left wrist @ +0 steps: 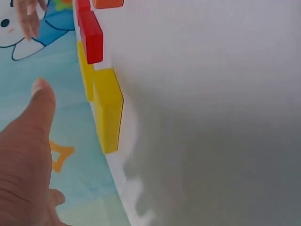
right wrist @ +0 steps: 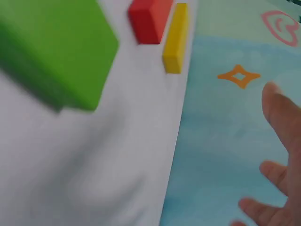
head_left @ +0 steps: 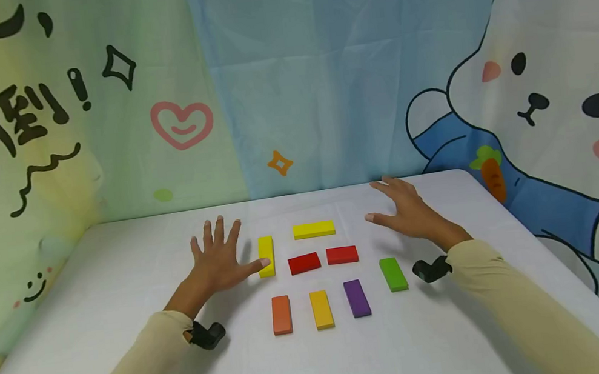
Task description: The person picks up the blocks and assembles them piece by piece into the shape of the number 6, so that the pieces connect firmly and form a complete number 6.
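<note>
My left hand (head_left: 219, 265), fingers spread, hovers left of the blocks; its thumb overlaps a yellow block (head_left: 265, 245) in the head view. In the left wrist view, the thumb stands apart from that yellow block (left wrist: 107, 113). My right hand (head_left: 408, 209) is held up on the far right with fingers apart, holding nothing. Nearest its wrist lies a green block (head_left: 393, 274). Between the hands are another yellow block (head_left: 314, 229) and two red blocks, one on the left (head_left: 304, 264) and one on the right (head_left: 342, 255).
Closer to me lie an orange block (head_left: 282, 315), a yellow-orange block (head_left: 321, 310) and a purple block (head_left: 357, 298). All rest on a white table (head_left: 96, 281). A printed curtain (head_left: 311, 88) hangs behind its far edge. Each wrist carries a small black camera.
</note>
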### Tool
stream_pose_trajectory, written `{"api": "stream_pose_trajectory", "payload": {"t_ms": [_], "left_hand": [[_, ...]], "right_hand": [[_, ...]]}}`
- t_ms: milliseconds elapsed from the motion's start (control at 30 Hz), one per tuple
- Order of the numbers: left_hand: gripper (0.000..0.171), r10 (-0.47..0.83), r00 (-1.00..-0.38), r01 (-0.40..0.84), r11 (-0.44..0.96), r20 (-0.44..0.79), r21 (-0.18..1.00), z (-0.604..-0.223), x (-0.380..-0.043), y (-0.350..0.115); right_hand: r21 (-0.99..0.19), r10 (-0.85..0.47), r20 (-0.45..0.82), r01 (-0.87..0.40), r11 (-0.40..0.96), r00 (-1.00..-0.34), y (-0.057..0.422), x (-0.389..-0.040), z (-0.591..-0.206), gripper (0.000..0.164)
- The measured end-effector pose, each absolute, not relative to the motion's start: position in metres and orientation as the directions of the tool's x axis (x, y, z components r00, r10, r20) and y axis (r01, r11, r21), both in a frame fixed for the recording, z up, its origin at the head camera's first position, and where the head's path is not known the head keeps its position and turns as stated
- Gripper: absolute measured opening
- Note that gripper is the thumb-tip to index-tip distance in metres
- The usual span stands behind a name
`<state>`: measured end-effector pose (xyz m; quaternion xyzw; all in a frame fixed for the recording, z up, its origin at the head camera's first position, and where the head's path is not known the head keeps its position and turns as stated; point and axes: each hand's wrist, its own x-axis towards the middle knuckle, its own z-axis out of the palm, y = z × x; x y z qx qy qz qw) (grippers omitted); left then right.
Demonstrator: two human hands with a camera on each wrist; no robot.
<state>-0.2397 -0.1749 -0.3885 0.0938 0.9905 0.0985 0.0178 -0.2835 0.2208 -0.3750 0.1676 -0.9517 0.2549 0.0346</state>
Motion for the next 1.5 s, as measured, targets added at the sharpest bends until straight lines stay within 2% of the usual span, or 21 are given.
{"api": "stream_pose_trajectory", "payload": {"t_ms": [167,300,433,600,867,1133,1300,1500], "left_hand": [[0.096,0.199,-0.980,0.198,0.931,0.031,0.307,-0.392,-0.241,-0.168],[0.091,0.184,-0.983,0.177,0.890,0.025,0.421,-0.397,-0.242,-0.162],[0.087,0.159,-0.987,0.142,0.832,0.014,0.536,-0.403,-0.244,-0.156],[0.081,0.107,-0.994,0.098,0.785,0.021,0.611,-0.410,-0.246,-0.150],[0.074,0.053,-0.996,0.088,0.742,0.073,0.665,-0.416,-0.244,-0.144],[0.069,-0.007,-0.999,0.016,0.733,0.031,0.680,-0.416,-0.243,-0.135],[0.062,-0.036,-0.999,-0.016,0.726,0.015,0.688,-0.418,-0.241,-0.132],[0.056,-0.057,-0.998,-0.066,0.716,-0.036,0.695,-0.416,-0.238,-0.127]], "right_hand": [[-0.647,-0.257,0.179,-0.310,0.697,-0.950,0.214,-0.287,-0.380,0.063],[-0.731,-0.233,0.176,-0.286,0.619,-0.956,0.209,-0.290,-0.385,0.048],[-0.786,-0.214,0.137,-0.238,0.570,-0.967,0.204,-0.294,-0.391,0.045],[-0.837,-0.184,0.059,-0.149,0.527,-0.981,0.195,-0.299,-0.397,0.045],[-0.883,-0.167,-0.043,-0.041,0.468,-0.985,0.176,-0.312,-0.406,0.042],[-0.870,-0.175,-0.163,0.057,0.490,-0.971,0.162,-0.320,-0.412,0.038],[-0.835,-0.165,-0.181,0.063,0.547,-0.970,0.151,-0.322,-0.415,0.038],[-0.776,-0.197,-0.159,-0.001,0.630,-0.967,0.139,-0.322,-0.418,0.040]]}}
